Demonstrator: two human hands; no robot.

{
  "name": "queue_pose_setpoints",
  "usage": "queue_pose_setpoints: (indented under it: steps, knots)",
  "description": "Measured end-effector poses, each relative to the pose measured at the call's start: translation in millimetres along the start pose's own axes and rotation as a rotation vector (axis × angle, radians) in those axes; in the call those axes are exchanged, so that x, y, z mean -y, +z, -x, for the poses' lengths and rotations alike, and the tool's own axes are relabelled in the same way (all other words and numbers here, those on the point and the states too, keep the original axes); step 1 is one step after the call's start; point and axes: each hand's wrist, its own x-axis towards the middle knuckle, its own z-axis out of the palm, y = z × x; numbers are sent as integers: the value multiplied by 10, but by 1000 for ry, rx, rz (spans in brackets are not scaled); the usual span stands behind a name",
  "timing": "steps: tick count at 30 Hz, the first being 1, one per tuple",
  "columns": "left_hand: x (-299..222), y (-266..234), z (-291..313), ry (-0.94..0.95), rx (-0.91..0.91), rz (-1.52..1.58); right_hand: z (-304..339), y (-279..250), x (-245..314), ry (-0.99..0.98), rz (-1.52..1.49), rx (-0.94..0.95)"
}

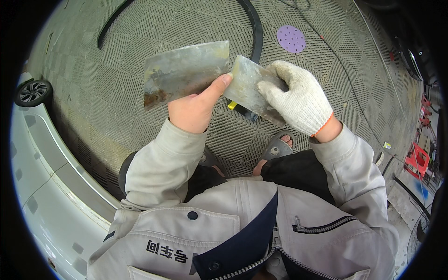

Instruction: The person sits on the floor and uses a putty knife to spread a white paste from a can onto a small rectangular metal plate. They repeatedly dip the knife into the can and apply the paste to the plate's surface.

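My bare left hand [192, 113] is closed on a wide, stained metal putty spreader [186, 67], its thumb lying along the lower right edge. Rusty brown marks show at the lower left corner of that sheet. In a white knit glove with an orange cuff, my right hand [304, 95] grips a smaller grey putty spreader [246, 83], tilted down to the right. The inner edges of the two spreaders come close together near my left thumb; whether they touch I cannot tell. My right fingers are partly hidden behind the smaller sheet.
Below lies a patterned grated floor with a purple perforated sanding disc [291, 39], a curved black strip [255, 32] and a thin dark cable [345, 70]. A light-coloured car body [60, 186] and a wheel [33, 93] are at left. A red plastic stand [416, 159] is at right.
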Motion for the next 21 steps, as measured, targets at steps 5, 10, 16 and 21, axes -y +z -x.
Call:
queue_pose_setpoints:
  steps: [5, 10, 16, 21]
  knots:
    - [9, -35, -32, 0, 23, -45, -9, -16, 1, 59, 77, 49]
    - [11, -32, -45, -18, 36, -7, -8, 0, 47, -69, 17, -17]
    - [-14, -23, -18, -55, 19, -7, -1, -29, 74, 39, -4, 40]
    - [-4, -14, -26, -44, 15, 17, -13, 5, 46, 35, -21, 23]
